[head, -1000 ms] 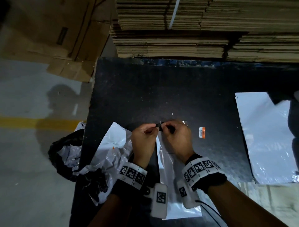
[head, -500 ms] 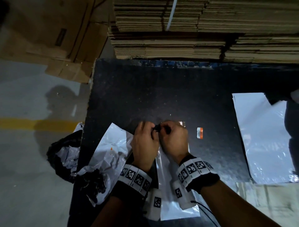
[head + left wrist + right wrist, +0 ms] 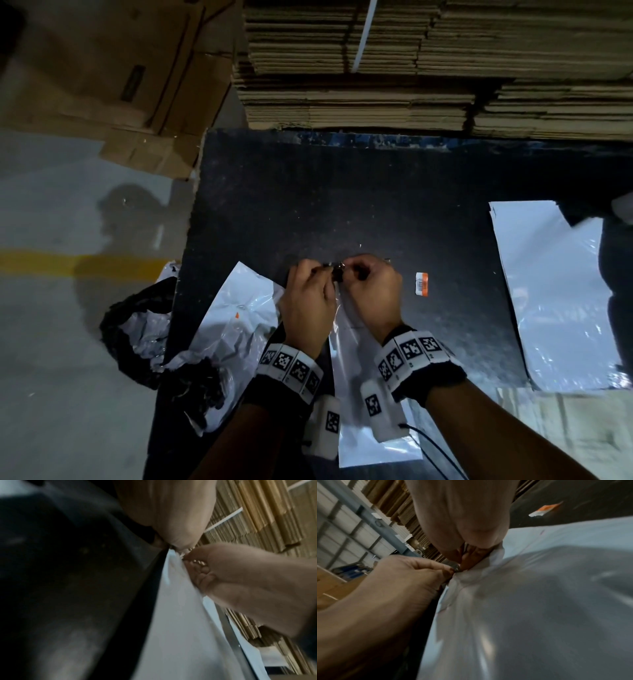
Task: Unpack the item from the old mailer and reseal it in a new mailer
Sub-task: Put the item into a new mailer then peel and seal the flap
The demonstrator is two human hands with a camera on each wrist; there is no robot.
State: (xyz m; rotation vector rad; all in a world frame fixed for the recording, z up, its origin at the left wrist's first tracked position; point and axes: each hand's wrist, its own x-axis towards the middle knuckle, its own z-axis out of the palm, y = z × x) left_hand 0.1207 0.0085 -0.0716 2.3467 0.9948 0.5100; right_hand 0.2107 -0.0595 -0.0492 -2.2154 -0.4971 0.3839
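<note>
A white mailer (image 3: pixel 356 346) lies flat on the black table (image 3: pixel 342 205), its length running toward me. Both hands meet at its far edge. My left hand (image 3: pixel 325 273) and right hand (image 3: pixel 350 273) each pinch that top edge, fingertips almost touching, with a small dark, shiny bit between them. In the left wrist view the left hand (image 3: pixel 176 547) nips the mailer (image 3: pixel 180 615) beside the right hand (image 3: pixel 231 577). In the right wrist view the right hand (image 3: pixel 471 557) and left hand (image 3: pixel 406 577) bunch the mailer (image 3: pixel 539 601). A torn, crumpled old mailer (image 3: pixel 236 315) lies to the left.
A stack of flat white mailers (image 3: pixel 555 298) lies at the table's right. A small orange and white label (image 3: pixel 421 283) sits just right of my hands. Crumpled black and white plastic (image 3: pixel 137 329) hangs off the left edge. Flattened cardboard stacks (image 3: pixel 411 68) stand behind the table.
My hands have drawn slightly closer together and keep working at the same spot on the mailer's top edge. Nothing else has moved.
</note>
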